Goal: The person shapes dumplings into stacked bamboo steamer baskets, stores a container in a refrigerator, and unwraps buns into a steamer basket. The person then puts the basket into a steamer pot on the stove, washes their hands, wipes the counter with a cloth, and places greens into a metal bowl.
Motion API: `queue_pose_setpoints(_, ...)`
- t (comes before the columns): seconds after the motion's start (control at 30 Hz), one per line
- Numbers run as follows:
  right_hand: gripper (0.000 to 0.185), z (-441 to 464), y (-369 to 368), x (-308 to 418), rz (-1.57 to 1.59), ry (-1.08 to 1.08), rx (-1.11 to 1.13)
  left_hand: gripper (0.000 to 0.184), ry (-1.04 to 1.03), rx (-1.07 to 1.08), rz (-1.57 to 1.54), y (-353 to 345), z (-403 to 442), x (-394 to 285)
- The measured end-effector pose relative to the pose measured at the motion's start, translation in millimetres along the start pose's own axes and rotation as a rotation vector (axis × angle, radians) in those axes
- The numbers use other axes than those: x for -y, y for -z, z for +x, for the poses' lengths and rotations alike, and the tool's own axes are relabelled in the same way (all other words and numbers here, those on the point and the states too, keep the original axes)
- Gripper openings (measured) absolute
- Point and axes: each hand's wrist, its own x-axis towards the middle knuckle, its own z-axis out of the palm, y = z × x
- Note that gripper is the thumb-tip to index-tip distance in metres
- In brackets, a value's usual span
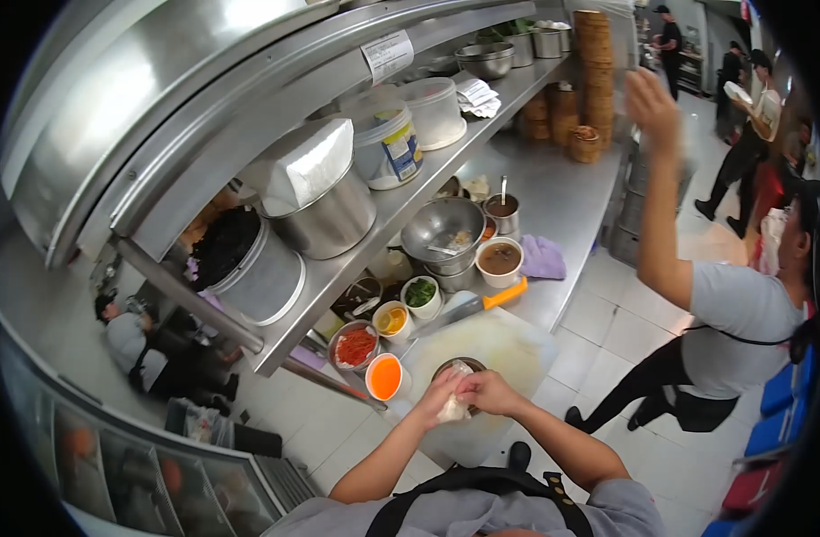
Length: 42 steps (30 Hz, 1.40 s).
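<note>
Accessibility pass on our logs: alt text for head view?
Left hand holds a pale item touched by the right hand, over a metal bowl on a cutting board. Beyond lie an orange-handled knife and food containers; a co-worker stands right, arm raised.

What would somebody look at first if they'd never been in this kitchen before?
Probably the white tub of bright orange stuff beside the cutting board, with an orange-handled knife lying near the board's far edge. Next, maybe the tall tower of round baskets toward the counter's far end, and a co-worker's raised arm on the right.
</note>
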Motion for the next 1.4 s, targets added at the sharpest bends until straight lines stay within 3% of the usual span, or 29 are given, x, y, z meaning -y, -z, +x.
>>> queue_pose_setpoints(0.1,0.008,-1,2,10,-0.017,-0.101,-0.028,0.051,-0.259,-0.316,0.515,-20,-3,5)
queue_pose_setpoints(0.13,0.008,3,2,6,-0.004,-0.095,-0.002,0.051,-0.260,-0.346,0.517,-16,0,4)
queue_pose_setpoints(0.2,0.011,19,-1,-15,0.279,-0.071,0.064,0.053,-0.486,-0.477,1.034,-3,6,1)
queue_pose_setpoints(0.23,0.015,24,-2,-14,0.287,-0.035,0.104,0.053,-0.476,-0.504,1.035,-6,1,-8)
queue_pose_setpoints(0.27,0.015,26,-5,-15,0.298,-0.041,0.126,0.054,-0.425,-0.514,0.848,-8,-2,-18)
queue_pose_setpoints(0.3,0.017,23,-5,1,0.137,0.128,0.018,0.056,-0.378,-0.519,0.652,-12,-4,-30)
queue_pose_setpoints(0.33,0.019,23,-6,16,-0.020,0.291,-0.091,0.059,-0.349,-0.449,0.449,-19,-11,-41)
queue_pose_setpoints(0.4,0.026,26,-5,32,-0.197,0.359,-0.109,0.072,-0.279,-0.205,0.091,-17,-29,-57)
queue_pose_setpoints(0.47,0.030,25,2,53,-0.203,0.350,-0.059,0.086,-0.294,-0.052,0.027,-26,-42,-65)
queue_pose_setpoints(0.5,0.029,29,6,50,-0.165,0.399,-0.068,0.094,-0.311,0.034,0.079,-25,-43,-65)
queue_pose_setpoints(0.57,0.027,24,8,50,-0.121,0.410,-0.075,0.098,-0.290,-0.026,0.127,-37,-48,-63)
queue_pose_setpoints(0.63,0.025,16,10,72,-0.438,0.711,-0.273,0.098,-0.309,-0.050,0.145,-42,-50,-60)
queue_pose_setpoints(0.73,0.022,11,9,83,-0.619,0.759,-0.238,0.098,-0.280,-0.125,0.128,-47,-51,-58)
queue_pose_setpoints(0.83,0.016,17,12,73,-0.712,0.646,-0.004,0.096,-0.250,-0.182,0.113,-50,-54,-55)
queue_pose_setpoints(0.9,0.014,16,8,71,-0.745,0.626,0.006,0.095,-0.267,-0.255,0.317,-57,-55,-53)
queue_pose_setpoints(0.97,0.013,18,5,68,-0.776,0.611,0.010,0.095,-0.278,-0.265,0.321,-51,-52,-52)
queue_pose_setpoints(1.07,0.014,25,-4,50,-0.640,0.712,-0.137,0.094,-0.270,-0.274,0.342,-55,-52,-64)
queue_pose_setpoints(1.13,0.015,23,-13,46,-0.435,0.603,-0.380,0.093,-0.258,-0.278,0.353,-54,-51,-73)
queue_pose_setpoints(1.17,0.015,25,-11,46,-0.434,0.605,-0.374,0.093,-0.233,-0.248,0.368,-50,-50,-73)
queue_pose_setpoints(1.23,0.014,29,-1,52,-0.570,0.906,-0.346,0.092,-0.206,-0.220,0.384,-49,-51,-72)
queue_pose_setpoints(1.27,0.014,30,5,55,-0.569,0.904,-0.343,0.092,-0.198,-0.209,0.391,-51,-52,-71)
queue_pose_setpoints(1.33,0.011,32,17,60,-0.682,0.958,-0.096,0.092,-0.193,-0.194,0.400,-55,-51,-71)
queue_pose_setpoints(1.4,0.011,34,17,58,-0.651,0.955,-0.086,0.094,-0.193,-0.170,0.446,-58,-53,-70)
